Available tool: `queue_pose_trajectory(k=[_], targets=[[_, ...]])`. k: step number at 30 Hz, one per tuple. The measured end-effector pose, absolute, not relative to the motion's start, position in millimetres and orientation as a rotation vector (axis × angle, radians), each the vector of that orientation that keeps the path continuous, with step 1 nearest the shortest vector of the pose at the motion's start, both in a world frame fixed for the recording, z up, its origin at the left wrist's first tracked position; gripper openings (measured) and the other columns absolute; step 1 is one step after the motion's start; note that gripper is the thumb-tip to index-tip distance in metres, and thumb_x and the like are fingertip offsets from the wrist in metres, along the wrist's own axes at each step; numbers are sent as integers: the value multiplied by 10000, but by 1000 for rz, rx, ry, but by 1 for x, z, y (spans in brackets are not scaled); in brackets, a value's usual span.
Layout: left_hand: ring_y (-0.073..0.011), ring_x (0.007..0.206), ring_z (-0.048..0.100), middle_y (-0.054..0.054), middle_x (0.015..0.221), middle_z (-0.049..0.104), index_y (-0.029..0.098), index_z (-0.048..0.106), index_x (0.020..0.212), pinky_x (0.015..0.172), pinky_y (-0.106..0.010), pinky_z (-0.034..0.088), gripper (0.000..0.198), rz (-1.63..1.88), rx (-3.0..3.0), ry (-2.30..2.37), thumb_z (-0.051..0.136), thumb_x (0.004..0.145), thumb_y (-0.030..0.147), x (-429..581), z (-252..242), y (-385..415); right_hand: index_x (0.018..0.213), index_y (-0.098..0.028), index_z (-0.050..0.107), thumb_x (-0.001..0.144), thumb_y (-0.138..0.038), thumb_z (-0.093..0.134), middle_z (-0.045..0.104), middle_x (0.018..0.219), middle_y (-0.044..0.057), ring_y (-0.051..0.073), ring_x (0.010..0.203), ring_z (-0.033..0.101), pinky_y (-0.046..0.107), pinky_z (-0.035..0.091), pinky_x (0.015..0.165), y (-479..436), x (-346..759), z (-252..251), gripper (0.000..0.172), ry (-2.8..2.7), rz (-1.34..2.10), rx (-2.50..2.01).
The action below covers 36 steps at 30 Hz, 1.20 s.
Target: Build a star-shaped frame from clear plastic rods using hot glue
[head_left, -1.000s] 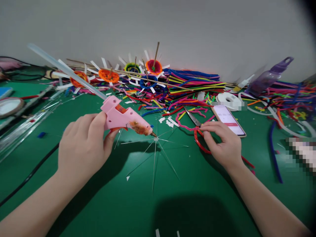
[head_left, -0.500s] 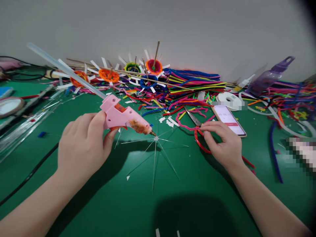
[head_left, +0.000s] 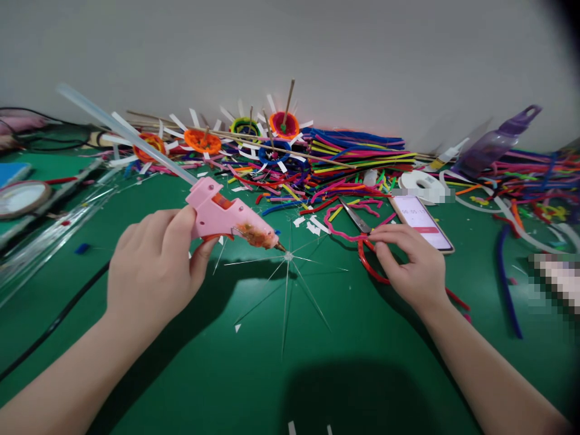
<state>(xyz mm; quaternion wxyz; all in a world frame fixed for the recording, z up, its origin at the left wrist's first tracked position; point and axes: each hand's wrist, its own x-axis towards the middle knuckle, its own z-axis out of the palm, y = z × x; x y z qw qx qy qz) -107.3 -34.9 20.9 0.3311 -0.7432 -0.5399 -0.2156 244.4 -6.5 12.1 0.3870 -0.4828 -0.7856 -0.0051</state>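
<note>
My left hand [head_left: 156, 263] is closed round the handle of a pink glue gun [head_left: 222, 211], a clear glue stick [head_left: 127, 133] jutting from its back. The nozzle points down at the centre of a star of thin clear strands [head_left: 289, 256]. My right hand [head_left: 410, 263] pinches the end of a wavy pink pipe cleaner [head_left: 338, 232], above the red-handled scissors [head_left: 374, 270]. The blades of the scissors point away toward the back.
Behind lie flower-like pieces with white strips [head_left: 202, 141] and heaped pipe cleaners [head_left: 357, 148]. A phone [head_left: 423, 223], white ribbon roll [head_left: 421, 186] and purple bottle [head_left: 492, 145] stand right. At left are tape [head_left: 22, 199], clear wrap [head_left: 67, 226] and a black cable [head_left: 67, 317].
The whole view has shifted slightly, so everything appears a little to the right and lower. Both hands keep their holds, and the glue gun tip remains at the star's centre.
</note>
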Motion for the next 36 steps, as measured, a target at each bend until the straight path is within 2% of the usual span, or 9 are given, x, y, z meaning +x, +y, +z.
queue_pose_trajectory(k=[25, 32, 36], targets=[[-250, 758, 546, -132, 900, 606, 128, 441, 1182, 601, -345, 360, 425, -603, -1934, -1398, 510, 818, 337, -111, 19, -35, 864, -233, 659, 809, -156, 546, 677, 920, 38, 193, 877, 638, 367, 509, 812, -6, 244, 12, 147, -1985, 7, -1225], [-283, 894, 584, -100, 993, 591, 263, 390, 1232, 678, -397, 397, 385, -592, -2001, -1607, 436, 854, 315, -108, 19, -41, 865, -235, 661, 809, -168, 541, 679, 918, 38, 197, 871, 643, 369, 516, 804, -6, 245, 12, 149, -1988, 5, -1226], [-291, 890, 593, -120, 998, 595, 230, 390, 1230, 666, -405, 419, 391, -598, -1985, -1581, 440, 853, 321, -109, 18, -42, 867, -234, 659, 811, -152, 540, 677, 919, 38, 194, 878, 639, 366, 510, 810, -6, 244, 12, 156, -1993, -2, -1222]])
